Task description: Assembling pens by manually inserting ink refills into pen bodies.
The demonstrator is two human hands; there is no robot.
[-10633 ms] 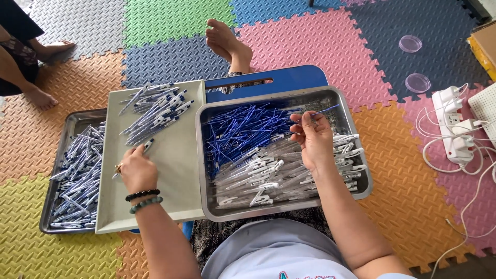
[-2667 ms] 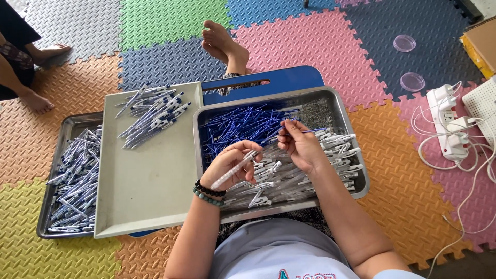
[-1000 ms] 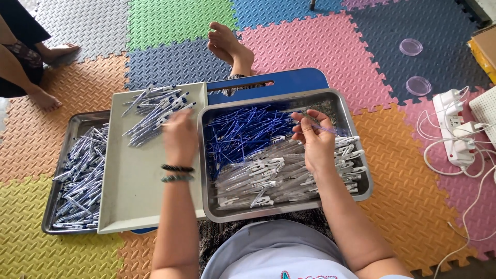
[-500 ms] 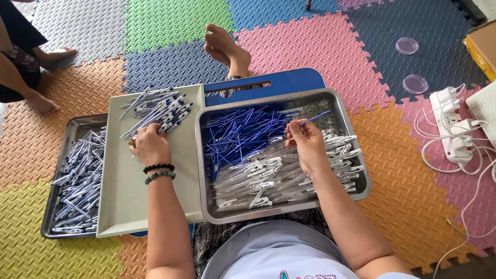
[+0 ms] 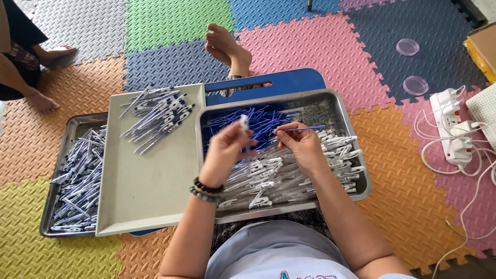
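Observation:
My left hand [image 5: 227, 152] hovers over the metal tray [image 5: 356, 139] on my lap and holds a clear pen barrel [image 5: 244, 123] upright. My right hand [image 5: 302, 144] pinches a thin blue refill [image 5: 305, 127] pointing right. Both hands are close together above the tray. The tray holds a heap of blue refills [image 5: 258, 121] at the back and many clear pen barrels [image 5: 289, 175] in front. A grey plastic tray [image 5: 150, 191] to the left carries a small pile of assembled pens [image 5: 157, 118].
A second metal tray [image 5: 70, 129] at far left is full of pens. A blue board [image 5: 289, 81] lies under the trays. Another person's feet [image 5: 44, 77] rest at top left. A power strip with white cables [image 5: 452, 124] lies at right, plus two clear lids [image 5: 408, 47].
My left hand has come back from the pile of assembled pens on the grey tray to the metal tray and now holds a clear barrel. My right hand holds a blue refill.

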